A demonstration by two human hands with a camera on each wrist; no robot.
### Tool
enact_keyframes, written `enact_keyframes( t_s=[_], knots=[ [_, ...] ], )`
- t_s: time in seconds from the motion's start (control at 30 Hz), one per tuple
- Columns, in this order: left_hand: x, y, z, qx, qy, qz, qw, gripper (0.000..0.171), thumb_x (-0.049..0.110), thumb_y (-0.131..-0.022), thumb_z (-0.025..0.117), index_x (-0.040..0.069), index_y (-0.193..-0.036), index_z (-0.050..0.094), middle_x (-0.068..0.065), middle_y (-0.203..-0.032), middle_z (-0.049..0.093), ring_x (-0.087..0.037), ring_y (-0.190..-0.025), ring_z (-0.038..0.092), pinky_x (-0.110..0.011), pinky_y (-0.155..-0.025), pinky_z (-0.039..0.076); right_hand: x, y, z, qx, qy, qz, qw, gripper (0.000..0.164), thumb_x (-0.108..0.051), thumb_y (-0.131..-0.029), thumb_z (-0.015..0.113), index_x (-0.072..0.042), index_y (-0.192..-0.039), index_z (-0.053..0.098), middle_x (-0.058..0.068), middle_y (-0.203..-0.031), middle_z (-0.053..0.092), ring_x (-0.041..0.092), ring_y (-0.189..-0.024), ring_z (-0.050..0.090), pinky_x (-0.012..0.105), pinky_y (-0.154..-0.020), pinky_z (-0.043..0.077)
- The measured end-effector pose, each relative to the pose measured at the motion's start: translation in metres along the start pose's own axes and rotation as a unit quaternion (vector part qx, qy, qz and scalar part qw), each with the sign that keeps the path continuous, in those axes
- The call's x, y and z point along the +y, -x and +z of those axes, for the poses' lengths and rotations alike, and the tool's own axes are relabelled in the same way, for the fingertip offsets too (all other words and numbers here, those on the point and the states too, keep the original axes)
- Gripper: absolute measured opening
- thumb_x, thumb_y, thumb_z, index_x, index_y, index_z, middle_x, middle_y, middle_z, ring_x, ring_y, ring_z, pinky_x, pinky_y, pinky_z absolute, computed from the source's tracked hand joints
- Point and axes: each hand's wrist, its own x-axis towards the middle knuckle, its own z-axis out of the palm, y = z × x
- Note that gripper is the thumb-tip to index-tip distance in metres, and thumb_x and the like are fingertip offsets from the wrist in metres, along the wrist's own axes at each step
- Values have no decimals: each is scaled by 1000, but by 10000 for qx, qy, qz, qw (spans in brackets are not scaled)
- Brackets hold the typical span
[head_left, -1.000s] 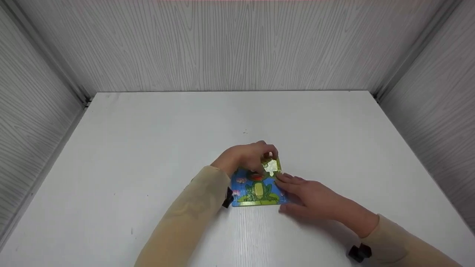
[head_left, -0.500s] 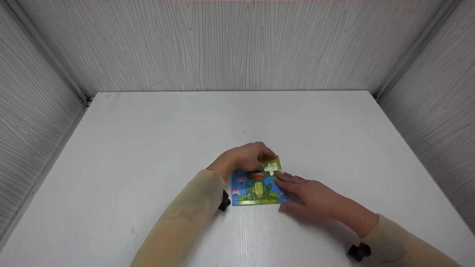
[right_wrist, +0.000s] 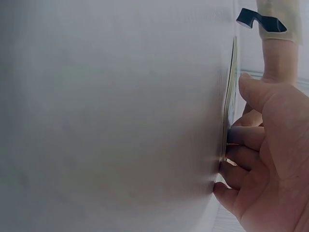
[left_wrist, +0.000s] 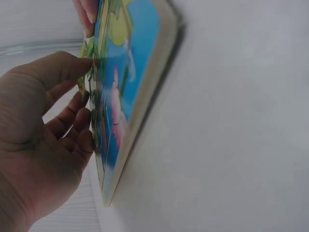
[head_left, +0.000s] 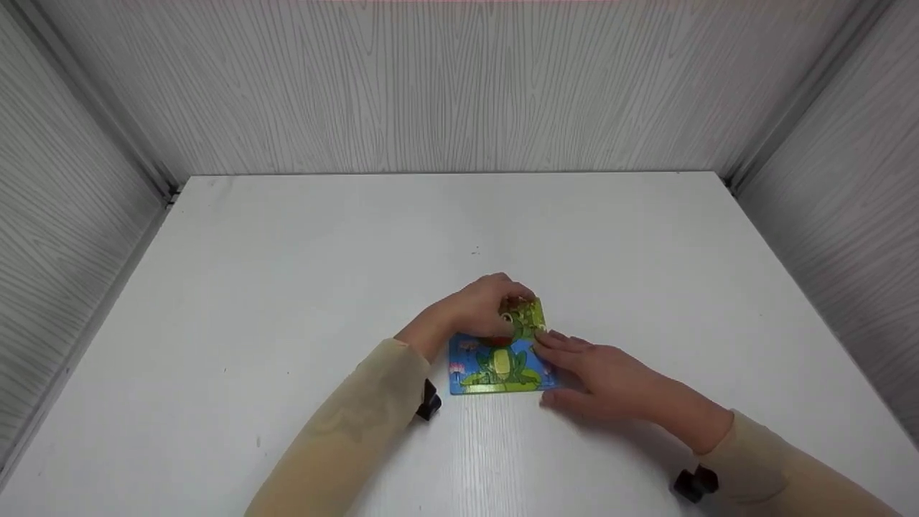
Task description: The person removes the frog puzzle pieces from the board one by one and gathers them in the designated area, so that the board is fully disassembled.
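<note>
A small square jigsaw puzzle [head_left: 502, 366] with a green frog on blue lies flat on the white table. At its far part, my left hand [head_left: 477, 307] reaches over from the left with bent fingers. In the left wrist view, the thumb and fingers pinch a green puzzle piece [left_wrist: 83, 88] that stands tilted up from the puzzle's face. My right hand [head_left: 614, 380] rests against the puzzle's right edge, fingers extended, with the fingertips on its border and the thumb at the near right corner. The left hand hides the puzzle's far left part.
The white table [head_left: 323, 244] stretches around the puzzle on all sides. Wood-grain panels [head_left: 445, 86] stand behind it and at both sides. A black device [head_left: 429, 400] sits on the left sleeve, and another black device [head_left: 695, 484] on the right one.
The left hand and forearm have shifted slightly left. A pale, piece-shaped patch at the puzzle's far right now looks green. The right hand stays in place.
</note>
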Motion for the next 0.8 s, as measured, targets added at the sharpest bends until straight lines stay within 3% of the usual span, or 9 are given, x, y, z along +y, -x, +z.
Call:
enact_keyframes(
  t_s=[0.5, 0.8],
  knots=[
    [-5, 3, 6, 191, 275, -162, 9993, 59, 20, -93, 79, 22, -150, 62, -1, -129, 57, -16, -114, 55, -34, -105, 47, -1, 1, -3, 6, 45, -7, 10000, 82, -62, -103, 60, -11, -164, 41, 6, -170, 34, 29, -155, 34, 53, -117, 39],
    [-10, 4, 9, 262, 375, -156, 9988, 57, 22, -95, 77, 16, -150, 62, -1, -130, 62, -16, -114, 57, -33, -107, 47, -1, 1, -1, -51, 77, -10, 10000, 81, -62, -104, 57, -11, -164, 40, 7, -171, 32, 31, -156, 32, 55, -118, 38]
  ],
)
